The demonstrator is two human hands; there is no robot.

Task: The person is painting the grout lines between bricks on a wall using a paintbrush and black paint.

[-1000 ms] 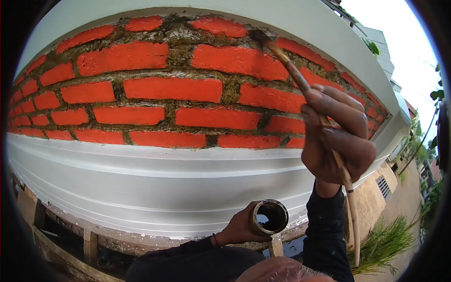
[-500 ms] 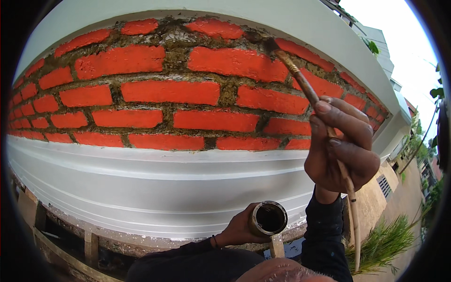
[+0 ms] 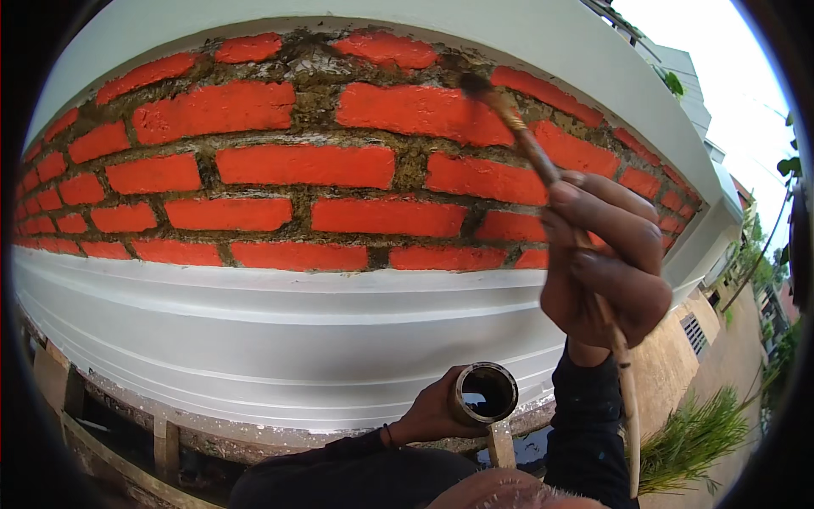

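Pinched in the fingers of my right hand (image 3: 604,259) is a long-handled paintbrush (image 3: 532,153). Its dark bristles are up by the top mortar joint of the brick wall (image 3: 305,165); whether they touch it I cannot tell. The bricks are orange-red, and the joints between them look brown and rough, with darker patches. Low in front of me, my left hand (image 3: 428,413) is wrapped round a small round can (image 3: 485,393). Dark liquid shows inside it, with a bright reflection on its surface.
A white band (image 3: 212,24) borders the bricks above, and a white stepped moulding (image 3: 280,331) runs below them. Beneath the moulding is a concrete frame (image 3: 165,445) with dark gaps. A green plant (image 3: 695,437) grows at the lower right beside a path.
My right hand has shifted slightly left and down, and the brush tip has moved left along the top joint. My left hand and the can stay nearly in place; a reflection now shows in the liquid.
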